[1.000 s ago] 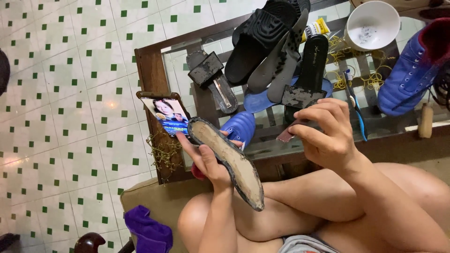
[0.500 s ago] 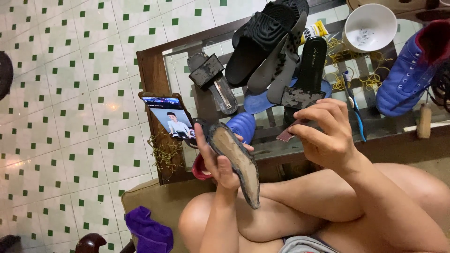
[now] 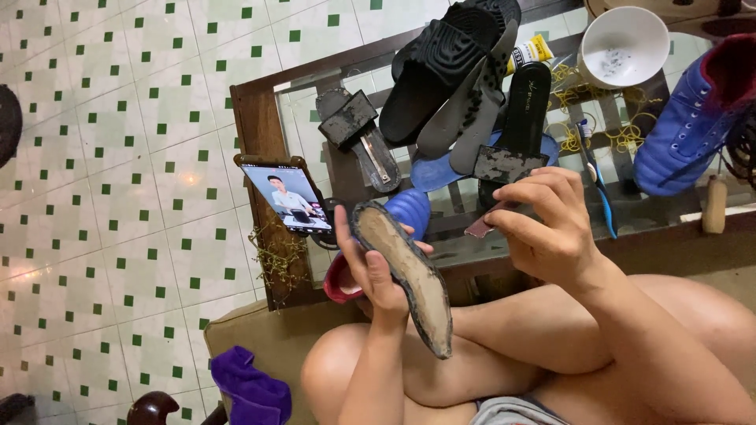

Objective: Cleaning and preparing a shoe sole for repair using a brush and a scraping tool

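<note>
Sole (image 3: 405,275) rotated slightly, long axis now 11-to-5 o'clock, left hand (image 3: 374,271) grip clasping it; right hand (image 3: 547,224) at 3 o'clock, pinching small reddish piece (image 3: 480,228).

Soft, even indoor light fills the frame, bright enough to show colour everywhere, with no hard beam. Shadows are faint: a dim patch lies under the glass table (image 3: 472,244) at centre. The glass gives pale, milky reflections toward the upper middle. The phone screen (image 3: 287,197) glows brighter than its surroundings at centre left. Focus is fairly sharp across the frame; the tiled floor (image 3: 118,197) lines bow slightly toward the left edge.
</note>
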